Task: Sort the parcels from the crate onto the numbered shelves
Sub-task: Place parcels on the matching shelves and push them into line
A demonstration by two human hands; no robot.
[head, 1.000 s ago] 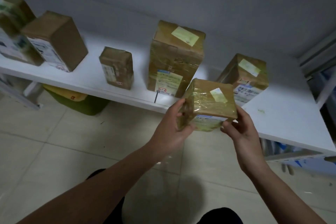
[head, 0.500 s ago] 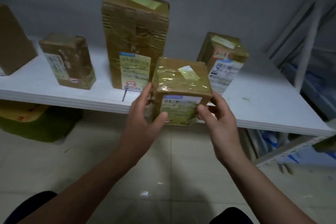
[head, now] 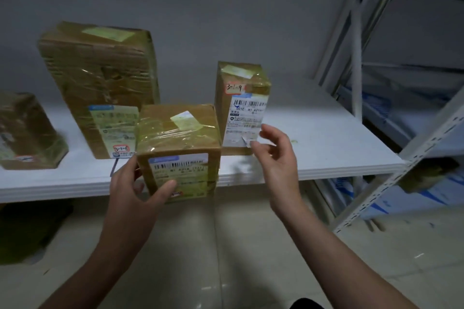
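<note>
Evidently mid-placement, the left grip (head: 131,190) clasps the small parcel (head: 179,148) at the near edge of the shelf (head: 326,138) between the tall parcel (head: 100,88) and the 3-1-9 parcel (head: 242,108), right grip (head: 276,155) slack and empty; next, probably, a push inward.

- cube-ish parcel (head: 178,148): brown cardboard under shiny tape, barcode label facing front, upright at the front edge of the white shelf (head: 326,148), left hand (head: 130,188) gripping its left side
- tall parcel (head: 100,83): standing behind-left, tagged 3-1-6
- slim parcel (head: 242,105): standing behind-right, tagged 3-1-9
- small parcel (head: 27,133): far left on the shelf
</note>
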